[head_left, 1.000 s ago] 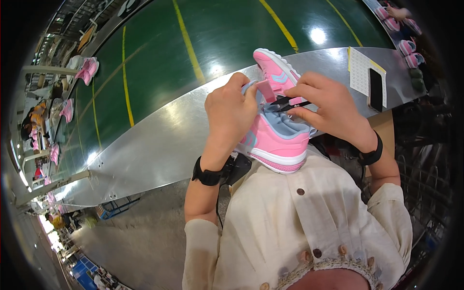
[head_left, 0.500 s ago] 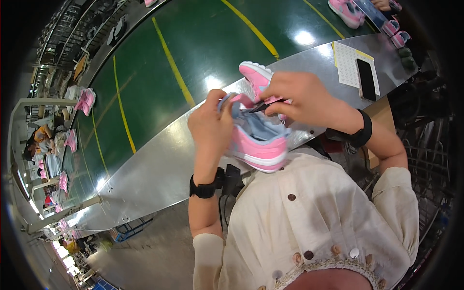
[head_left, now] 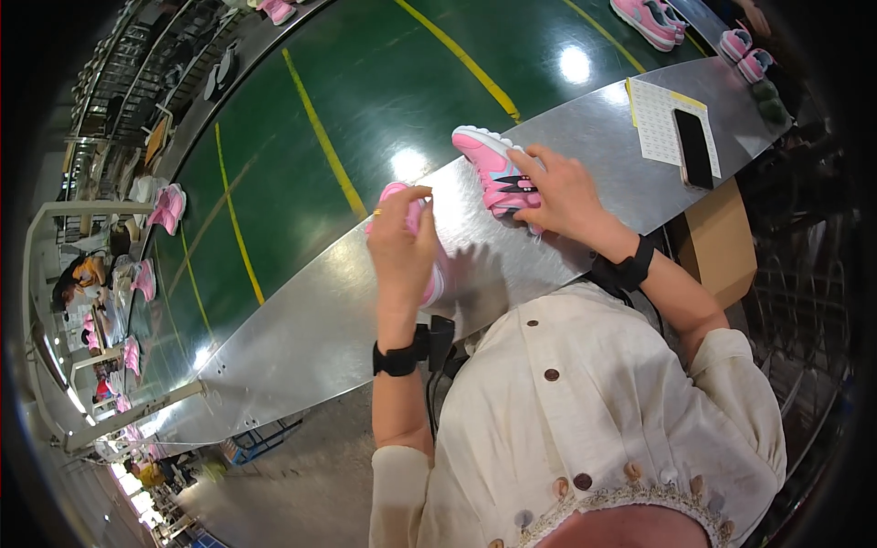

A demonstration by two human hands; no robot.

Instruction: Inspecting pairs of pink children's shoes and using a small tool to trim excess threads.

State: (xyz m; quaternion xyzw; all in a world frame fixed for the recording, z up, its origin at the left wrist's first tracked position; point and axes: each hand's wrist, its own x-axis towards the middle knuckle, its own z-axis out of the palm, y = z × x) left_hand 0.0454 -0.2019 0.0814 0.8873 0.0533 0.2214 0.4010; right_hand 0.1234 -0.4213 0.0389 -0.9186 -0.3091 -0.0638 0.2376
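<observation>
A pink sneaker with a white sole (head_left: 437,279) lies on the metal ledge, and my left hand (head_left: 400,247) is over it with its fingers closed about the upper; the hand hides much of this shoe. To the right, a second pink sneaker (head_left: 484,151) rests on the ledge with its toe pointing away. My right hand (head_left: 568,196) reaches over that shoe's opening, thumb and fingers on either side of it. Black thread snips (head_left: 517,184) stick out from under these fingers, lying across the shoe's top.
Beyond the metal ledge (head_left: 301,315) runs a green conveyor belt (head_left: 365,100) with yellow lines. At right lie a printed sheet (head_left: 653,119) and a black phone (head_left: 694,151). A cardboard box (head_left: 722,242) stands below the ledge. More pink shoes (head_left: 644,20) sit on the far belt.
The shoe held up between both hands has gone down onto the ledge at left under my left hand. My right hand has moved with the snips to the other shoe.
</observation>
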